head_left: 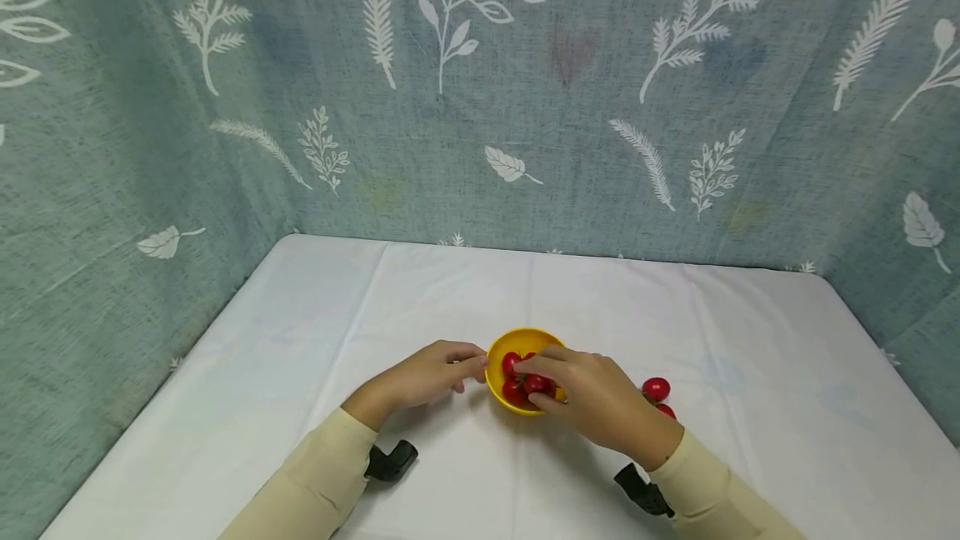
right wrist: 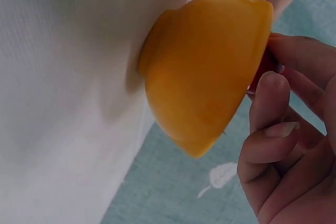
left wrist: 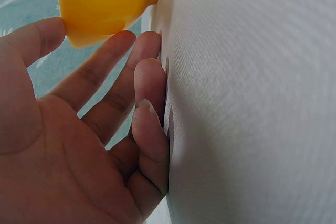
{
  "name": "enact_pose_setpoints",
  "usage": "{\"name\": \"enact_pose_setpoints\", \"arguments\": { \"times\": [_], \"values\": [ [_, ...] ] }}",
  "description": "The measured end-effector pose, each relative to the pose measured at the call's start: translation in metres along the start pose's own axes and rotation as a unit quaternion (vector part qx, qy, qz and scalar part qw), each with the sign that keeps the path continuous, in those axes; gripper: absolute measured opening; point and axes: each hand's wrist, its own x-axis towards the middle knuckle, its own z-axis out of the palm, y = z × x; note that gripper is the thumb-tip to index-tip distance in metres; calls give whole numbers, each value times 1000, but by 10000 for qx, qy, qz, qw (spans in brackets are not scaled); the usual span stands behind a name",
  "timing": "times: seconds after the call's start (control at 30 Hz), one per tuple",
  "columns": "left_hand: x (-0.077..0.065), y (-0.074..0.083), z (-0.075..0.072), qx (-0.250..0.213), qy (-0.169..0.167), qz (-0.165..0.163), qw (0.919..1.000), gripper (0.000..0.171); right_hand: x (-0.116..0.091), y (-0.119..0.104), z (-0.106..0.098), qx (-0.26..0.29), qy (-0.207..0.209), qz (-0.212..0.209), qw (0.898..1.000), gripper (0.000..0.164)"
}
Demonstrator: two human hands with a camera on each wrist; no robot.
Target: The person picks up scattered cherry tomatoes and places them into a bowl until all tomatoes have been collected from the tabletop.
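Note:
A yellow bowl stands on the white-covered table with several red cherry tomatoes inside, some with bits of green stem. At its left side is my left hand, the thumb and fingertips touching the outside of the wall while the other fingers rest by the cloth. Over the right rim reaches my right hand, its thumb and fingers round a cherry tomato within the bowl. Part of that tomato is hidden behind the fingers and the rim.
Beside the right wrist, more cherry tomatoes lie on the white tablecloth, partly covered by the hand. A green-grey leaf-patterned curtain hangs behind and at both sides. Dark wrist devices sit below both sleeves.

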Motion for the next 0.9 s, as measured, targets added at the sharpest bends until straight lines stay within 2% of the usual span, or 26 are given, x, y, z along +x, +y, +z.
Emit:
{"name": "enact_pose_setpoints", "arguments": {
  "times": [0.4,0.9],
  "values": [
    [2,0,0,70,18,-56,10000,35,-6,5,6,96,322,12,9994,38],
    [2,0,-1,9,-20,-112,9999,36,-4,9,5,54,97,495,9987,35]
  ]
}}
